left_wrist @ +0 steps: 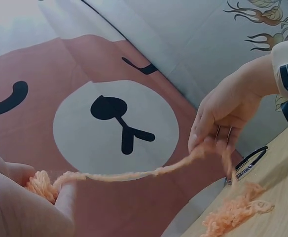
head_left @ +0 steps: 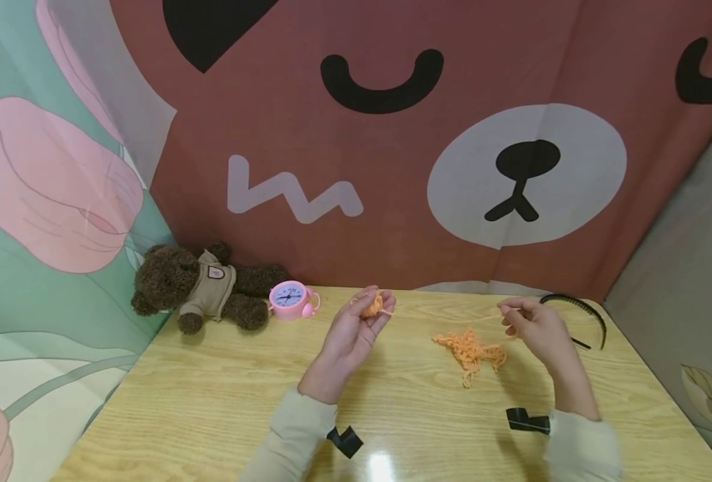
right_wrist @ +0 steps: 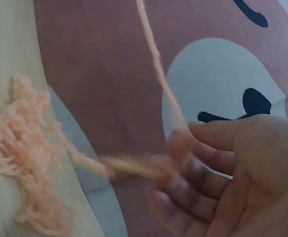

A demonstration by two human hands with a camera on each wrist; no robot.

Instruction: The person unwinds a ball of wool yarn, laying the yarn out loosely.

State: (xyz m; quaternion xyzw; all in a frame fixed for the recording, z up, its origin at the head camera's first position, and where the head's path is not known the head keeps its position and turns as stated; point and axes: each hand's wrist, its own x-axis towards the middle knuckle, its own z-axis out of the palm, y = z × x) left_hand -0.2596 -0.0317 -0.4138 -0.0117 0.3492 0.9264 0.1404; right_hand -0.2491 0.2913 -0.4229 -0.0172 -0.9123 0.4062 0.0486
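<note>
In the head view my left hand (head_left: pixel 356 328) holds a small ball of orange yarn (head_left: pixel 374 304) between thumb and fingers, above the table. A strand of yarn (left_wrist: pixel 119 176) stretches from that ball across to my right hand (head_left: pixel 530 328), whose thumb and fingertips pinch it. From the right hand the strand drops to a loose, tangled heap of orange yarn (head_left: pixel 469 351) lying on the table, below and between the hands. In the right wrist view the fingers (right_wrist: pixel 183 187) are blurred around the strand.
A brown teddy bear (head_left: pixel 211 288) lies at the back left, with a pink alarm clock (head_left: pixel 288 299) beside its feet. Behind the right hand lies a black headband (head_left: pixel 593 314) on the wooden table (head_left: pixel 211 415). A bear-printed cloth (head_left: pixel 392 147) hangs along the back edge.
</note>
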